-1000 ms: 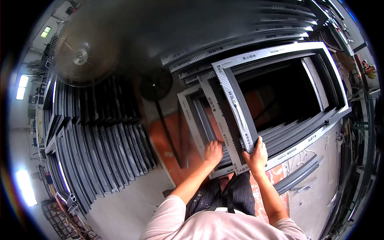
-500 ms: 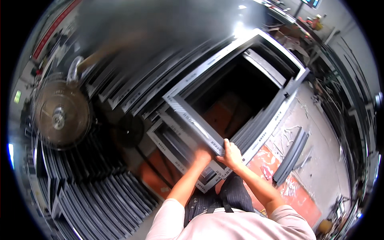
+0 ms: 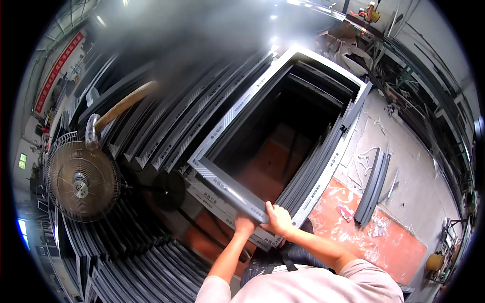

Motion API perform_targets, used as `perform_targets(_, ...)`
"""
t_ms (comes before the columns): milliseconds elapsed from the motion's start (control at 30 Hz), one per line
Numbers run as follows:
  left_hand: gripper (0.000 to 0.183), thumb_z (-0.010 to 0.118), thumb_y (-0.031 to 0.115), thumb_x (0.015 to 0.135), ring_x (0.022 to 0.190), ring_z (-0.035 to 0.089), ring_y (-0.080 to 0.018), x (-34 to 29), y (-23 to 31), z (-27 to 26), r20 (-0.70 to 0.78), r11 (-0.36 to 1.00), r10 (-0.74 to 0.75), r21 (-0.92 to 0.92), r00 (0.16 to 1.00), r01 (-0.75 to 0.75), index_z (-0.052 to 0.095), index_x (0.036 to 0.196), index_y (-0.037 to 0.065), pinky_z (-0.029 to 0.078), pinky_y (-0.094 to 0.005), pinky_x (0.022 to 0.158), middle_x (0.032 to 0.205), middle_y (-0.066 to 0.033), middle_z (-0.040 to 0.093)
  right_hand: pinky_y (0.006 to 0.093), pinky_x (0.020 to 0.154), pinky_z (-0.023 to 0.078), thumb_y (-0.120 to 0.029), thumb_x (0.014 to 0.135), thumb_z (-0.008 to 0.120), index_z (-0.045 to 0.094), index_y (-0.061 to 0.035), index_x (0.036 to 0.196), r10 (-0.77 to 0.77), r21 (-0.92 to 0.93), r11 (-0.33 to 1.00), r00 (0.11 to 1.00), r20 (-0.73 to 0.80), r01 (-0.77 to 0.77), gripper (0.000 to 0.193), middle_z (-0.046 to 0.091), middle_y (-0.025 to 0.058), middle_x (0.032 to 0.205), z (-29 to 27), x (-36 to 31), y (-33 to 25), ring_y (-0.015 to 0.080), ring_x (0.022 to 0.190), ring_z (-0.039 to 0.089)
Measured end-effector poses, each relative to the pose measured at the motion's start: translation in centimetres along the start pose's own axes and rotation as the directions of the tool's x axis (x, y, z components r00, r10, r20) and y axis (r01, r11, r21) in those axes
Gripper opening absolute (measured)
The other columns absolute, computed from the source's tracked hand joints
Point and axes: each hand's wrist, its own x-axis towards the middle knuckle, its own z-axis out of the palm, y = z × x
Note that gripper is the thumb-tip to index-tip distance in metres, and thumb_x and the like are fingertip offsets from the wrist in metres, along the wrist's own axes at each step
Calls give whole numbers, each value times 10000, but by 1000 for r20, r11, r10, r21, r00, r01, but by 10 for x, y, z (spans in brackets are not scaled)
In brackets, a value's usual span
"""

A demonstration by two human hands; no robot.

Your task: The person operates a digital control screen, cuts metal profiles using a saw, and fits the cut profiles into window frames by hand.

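A grey rectangular window frame [image 3: 230, 192] with pale printed film lies on top of a stack of like frames [image 3: 308, 166]. My right hand [image 3: 279, 219] grips its near right corner, thumb on the top face and fingers over the edge. Just left of it, my left hand [image 3: 244, 225] is closed on the same near bar, its fingertips hidden beneath. Through the opening of the frame, the dark inside of the stack and some orange floor show. Below the near bar, another film-covered frame [image 3: 204, 191] sticks out toward me.
On the left stands a round fan [image 3: 80, 184] with a wooden handle-like piece [image 3: 124, 106] above it. Rows of dark frames [image 3: 146, 267] lean at lower left, more beyond the fan. Dark profile strips [image 3: 373, 187] lie on the floor at right, near an orange sheet [image 3: 389, 247].
The view has shifted. In it, the top frame's near bar and both hands appear lower and farther left, and the frame now lies more squarely over the stack. Both hands keep hold.
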Motion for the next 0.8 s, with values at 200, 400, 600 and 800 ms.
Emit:
perform_targets(200, 249, 591, 233, 822, 943, 623, -347, -40, -18, -16, 51, 994, 57, 87, 997, -61, 679, 976, 57, 489, -432, 849, 985, -152, 679, 451, 778, 510, -326, 637, 839, 423, 3, 1254, 26, 42, 999, 993, 117, -31, 814, 580, 218, 962, 5, -13, -27, 381, 901, 606)
perform_targets(400, 213, 557, 95, 777, 912, 577, -385, -93, -39, 4, 236, 943, -122, 332, 964, 38, 666, 936, 4, 472, -460, 854, 959, -194, 641, 437, 786, 506, -338, 645, 836, 407, 19, 1286, -10, 49, 999, 995, 96, 5, 850, 584, 206, 955, 14, -14, -30, 363, 905, 607)
perform_targets(600, 229, 500, 23, 835, 1026, 553, -370, -97, -1, -20, -528, 975, -215, -65, 821, 214, 616, 1030, -11, 450, -457, 906, 1067, -181, 600, 438, 820, 495, -360, 733, 781, 380, 40, 1347, -74, 95, 994, 975, 209, 55, 836, 592, 213, 1022, -20, -12, -14, 370, 949, 600)
perform_targets(800, 240, 480, 35, 876, 1043, 542, -354, -50, 96, -45, -616, 965, -238, -65, 750, 253, 588, 1082, -24, 433, -450, 932, 1100, -179, 574, 427, 872, 485, -242, 745, 747, 507, 12, 1258, -322, 185, 932, 946, 31, 311, 621, 573, 186, 1141, -50, -39, 50, 356, 1042, 569)
